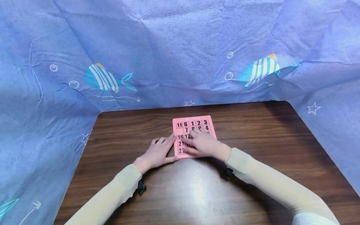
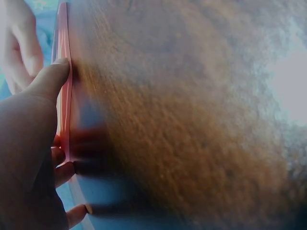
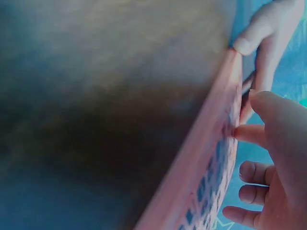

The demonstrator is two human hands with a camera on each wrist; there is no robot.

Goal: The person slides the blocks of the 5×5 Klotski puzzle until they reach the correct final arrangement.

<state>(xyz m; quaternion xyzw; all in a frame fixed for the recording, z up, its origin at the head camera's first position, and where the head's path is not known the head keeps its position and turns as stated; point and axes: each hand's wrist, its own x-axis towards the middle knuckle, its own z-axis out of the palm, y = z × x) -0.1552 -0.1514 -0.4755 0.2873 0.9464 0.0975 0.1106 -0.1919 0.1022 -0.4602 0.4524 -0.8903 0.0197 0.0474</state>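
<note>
A pink number slide puzzle point(image 1: 186, 132) lies flat on the table, its square tiles printed with black numbers. At the left of its second row is a slot without a tile, under the 11. My left hand point(image 1: 158, 153) rests along the puzzle's left side, fingers stretched to the edge and thumb at the near left corner. My right hand point(image 1: 205, 143) reaches over the tiles and hides many of them. In the right wrist view one fingertip point(image 3: 244, 134) touches the puzzle's face, while other fingers hover loosely bent above it.
The dark wood-grain table point(image 1: 126, 131) carries the puzzle near its far edge. A blue cloth point(image 1: 180, 47) printed with striped fish hangs behind the table and at both sides. Black wrist cameras sit under both sleeves.
</note>
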